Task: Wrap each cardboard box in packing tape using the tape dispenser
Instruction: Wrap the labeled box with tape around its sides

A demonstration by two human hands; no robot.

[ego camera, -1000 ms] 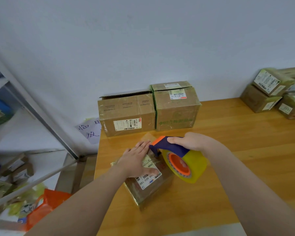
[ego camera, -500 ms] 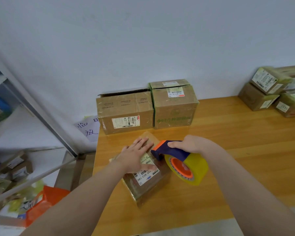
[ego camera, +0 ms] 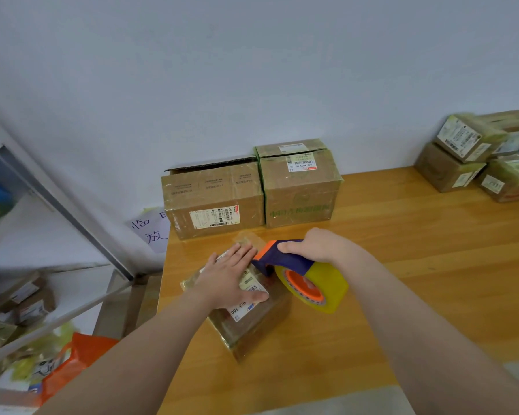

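A small cardboard box [ego camera: 252, 324] with a white shipping label lies at the near left of the wooden table [ego camera: 417, 265]. My left hand [ego camera: 228, 277] presses flat on its top with straight fingers. My right hand [ego camera: 318, 247] grips the purple and orange handle of the tape dispenser [ego camera: 306, 280]. The dispenser's front edge rests on the box's far right top edge, just right of my left fingers. Its yellow tape roll with an orange hub hangs to the right of the box.
Two larger taped boxes [ego camera: 213, 199] [ego camera: 300, 184] stand side by side against the wall behind. A pile of small taped boxes [ego camera: 477, 157] sits at the far right. A metal shelf [ego camera: 42, 205] with parcels and an orange bag [ego camera: 72, 363] are left of the table.
My left hand slid slightly toward the box's far edge. The dispenser stayed on the box's top edge, shifting only a little.
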